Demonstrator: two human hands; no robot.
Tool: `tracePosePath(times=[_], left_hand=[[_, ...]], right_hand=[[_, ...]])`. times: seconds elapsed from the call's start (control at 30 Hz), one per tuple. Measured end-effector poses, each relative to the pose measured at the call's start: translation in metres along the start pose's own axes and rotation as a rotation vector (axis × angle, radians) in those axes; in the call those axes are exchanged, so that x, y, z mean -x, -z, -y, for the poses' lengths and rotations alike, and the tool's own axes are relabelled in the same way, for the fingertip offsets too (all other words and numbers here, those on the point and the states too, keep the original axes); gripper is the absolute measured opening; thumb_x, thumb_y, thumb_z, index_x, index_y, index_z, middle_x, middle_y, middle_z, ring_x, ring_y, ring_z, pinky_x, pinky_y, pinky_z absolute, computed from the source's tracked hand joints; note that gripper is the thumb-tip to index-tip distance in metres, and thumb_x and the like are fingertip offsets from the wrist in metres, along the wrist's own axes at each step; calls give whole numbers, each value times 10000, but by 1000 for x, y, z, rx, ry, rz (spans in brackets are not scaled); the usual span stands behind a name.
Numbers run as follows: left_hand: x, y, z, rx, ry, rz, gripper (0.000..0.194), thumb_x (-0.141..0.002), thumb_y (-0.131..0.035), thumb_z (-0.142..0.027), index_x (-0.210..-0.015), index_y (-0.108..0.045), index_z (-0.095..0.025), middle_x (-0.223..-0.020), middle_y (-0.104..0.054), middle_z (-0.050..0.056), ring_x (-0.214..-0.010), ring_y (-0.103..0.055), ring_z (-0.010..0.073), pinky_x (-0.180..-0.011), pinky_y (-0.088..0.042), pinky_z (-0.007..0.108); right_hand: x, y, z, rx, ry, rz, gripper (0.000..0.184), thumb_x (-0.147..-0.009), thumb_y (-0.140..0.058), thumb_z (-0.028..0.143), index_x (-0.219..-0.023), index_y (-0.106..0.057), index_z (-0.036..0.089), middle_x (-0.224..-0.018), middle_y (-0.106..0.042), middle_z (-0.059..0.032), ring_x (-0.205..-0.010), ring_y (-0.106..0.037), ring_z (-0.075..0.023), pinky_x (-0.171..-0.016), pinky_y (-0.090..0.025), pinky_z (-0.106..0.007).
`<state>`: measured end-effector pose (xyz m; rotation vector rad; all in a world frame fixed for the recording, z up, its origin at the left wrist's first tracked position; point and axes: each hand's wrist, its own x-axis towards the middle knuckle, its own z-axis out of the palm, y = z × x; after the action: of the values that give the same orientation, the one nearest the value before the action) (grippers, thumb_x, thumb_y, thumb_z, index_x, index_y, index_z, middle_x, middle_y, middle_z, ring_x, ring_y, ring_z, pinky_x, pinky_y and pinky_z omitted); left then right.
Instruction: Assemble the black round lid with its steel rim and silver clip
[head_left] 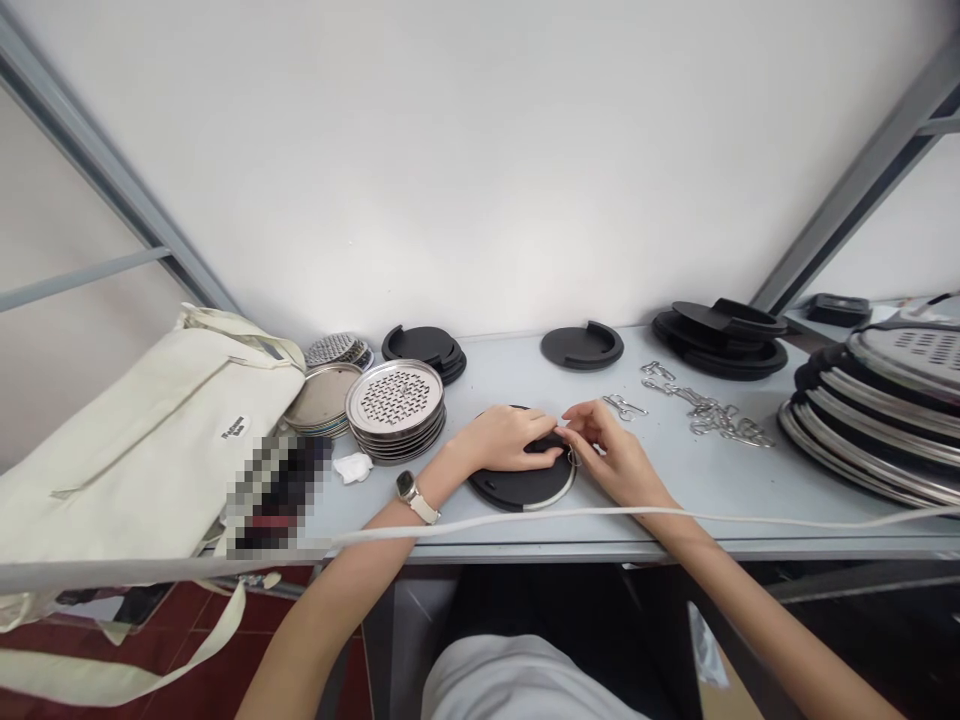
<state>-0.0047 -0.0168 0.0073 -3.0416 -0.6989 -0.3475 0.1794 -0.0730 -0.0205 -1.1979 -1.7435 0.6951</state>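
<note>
A round black disc [517, 490] with a pale metal rim along its near right edge lies flat on the shelf table in front of me. My left hand [504, 440] rests over its top, fingers curled and holding it down. At the disc's right edge, my right hand [611, 458] pinches a small bent wire clip [574, 456]; fingertips partly hide how the clip sits on the disc. Just left of the disc stands a stack of round metal grater plates [396, 398]. Loose wire clips [724, 420] lie scattered to the right, with a few nearer pieces [625, 405] behind my right hand.
Black round holders stand along the wall: left stack [424, 347], single one [582, 346], right stack [716, 340]. Large rimmed discs [870, 420] pile up at far right. A cream bag [150, 430] occupies the left. A white cable [637, 511] crosses in front, over my forearms.
</note>
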Motion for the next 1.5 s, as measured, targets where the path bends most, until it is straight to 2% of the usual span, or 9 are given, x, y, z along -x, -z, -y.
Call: tracePosePath(times=[0.43, 0.73, 1.03, 1.5], left_hand=[[-1, 2, -2, 6, 16, 25, 249, -925, -436, -407, -950, -539, -181, -898, -641, 45, -771, -620, 178, -661, -424, 270], [-1, 1, 0, 7, 1, 9, 233, -923, -444, -389, -938, -543, -179, -879, -635, 35, -768, -616, 174, -651, -423, 273], [0, 3, -2, 16, 25, 18, 235, -919, -447, -393, -959, -540, -181, -885, -632, 39, -769, -613, 181, -657, -428, 283], [-1, 3, -2, 27, 32, 29, 240, -918, -441, -396, -972, -533, -182, -897, -628, 44, -775, -613, 188, -665, -429, 288]], right_hand=[[-1, 0, -2, 178, 42, -9, 137, -917, -419, 335, -984, -453, 221, -761, -536, -7, -616, -489, -138, -587, -417, -272], [-1, -2, -5, 244, 74, 53, 116, -919, -384, 285, -993, -441, 216, -787, -569, -23, -603, -507, -139, -580, -420, -280], [-1, -2, -4, 229, 73, 88, 116, -936, -363, 301, -962, -448, 227, -807, -592, -34, -722, -575, -172, -672, -456, -306], [-1, -2, -5, 232, 78, 87, 118, -930, -371, 297, -931, -468, 229, -834, -612, -40, -743, -584, -174, -680, -458, -310]])
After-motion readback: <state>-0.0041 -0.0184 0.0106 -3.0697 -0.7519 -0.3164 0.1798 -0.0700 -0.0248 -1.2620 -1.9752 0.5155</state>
